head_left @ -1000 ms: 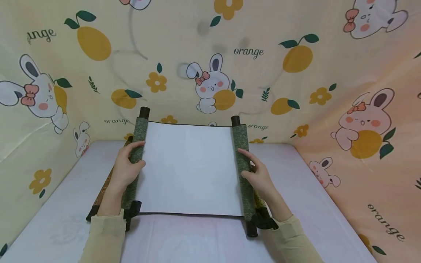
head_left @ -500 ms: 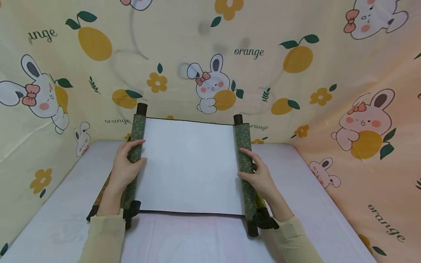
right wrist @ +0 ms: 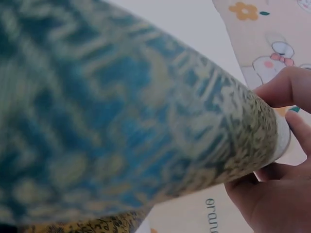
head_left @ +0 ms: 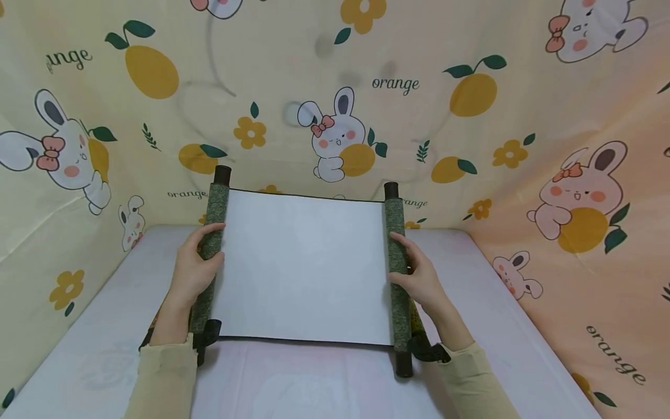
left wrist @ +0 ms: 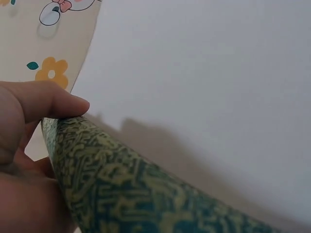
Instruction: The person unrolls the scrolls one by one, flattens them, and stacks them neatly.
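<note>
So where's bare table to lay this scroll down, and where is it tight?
Bare table lies right of the right hand, up to the printed cloth wall. Another bare patch lies left of the left hand, and a strip runs along the near edge below the scroll. It is tight under both rolls, where dark objects lie by the wrists.

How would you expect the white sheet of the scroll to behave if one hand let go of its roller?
The white sheet looks thin and stays flat only because the left hand and right hand hold the rollers apart, so it would probably sag or curl back. The round right roller might roll on the table.
</note>
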Tool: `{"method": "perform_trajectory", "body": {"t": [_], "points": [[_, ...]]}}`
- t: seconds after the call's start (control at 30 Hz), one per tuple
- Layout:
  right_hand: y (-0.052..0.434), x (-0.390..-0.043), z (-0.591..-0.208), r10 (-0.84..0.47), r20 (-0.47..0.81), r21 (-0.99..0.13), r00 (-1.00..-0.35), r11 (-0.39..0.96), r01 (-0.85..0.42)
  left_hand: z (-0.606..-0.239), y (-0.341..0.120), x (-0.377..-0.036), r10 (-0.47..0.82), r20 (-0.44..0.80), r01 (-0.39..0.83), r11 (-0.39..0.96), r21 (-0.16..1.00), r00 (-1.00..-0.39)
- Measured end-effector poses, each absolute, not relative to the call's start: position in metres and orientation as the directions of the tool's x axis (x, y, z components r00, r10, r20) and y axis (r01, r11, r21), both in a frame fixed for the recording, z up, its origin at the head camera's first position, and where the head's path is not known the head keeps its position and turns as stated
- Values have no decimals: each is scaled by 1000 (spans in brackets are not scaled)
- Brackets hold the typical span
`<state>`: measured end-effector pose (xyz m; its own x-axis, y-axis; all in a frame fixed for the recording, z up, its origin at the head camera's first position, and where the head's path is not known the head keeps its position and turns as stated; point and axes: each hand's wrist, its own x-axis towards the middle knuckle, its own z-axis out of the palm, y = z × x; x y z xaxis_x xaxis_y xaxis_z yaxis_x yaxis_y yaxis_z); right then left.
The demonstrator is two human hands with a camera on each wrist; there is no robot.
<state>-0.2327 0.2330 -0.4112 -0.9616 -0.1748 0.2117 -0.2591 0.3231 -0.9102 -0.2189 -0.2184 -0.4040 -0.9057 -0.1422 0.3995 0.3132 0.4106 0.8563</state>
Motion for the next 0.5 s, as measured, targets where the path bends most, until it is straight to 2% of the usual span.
{"method": "perform_trajectory", "body": {"t": [0.5], "points": [[249, -235, -407, -149, 206, -913, -967, 327, -245, -401, -223, -215, -221, 360, 225, 469, 854, -906]]}}
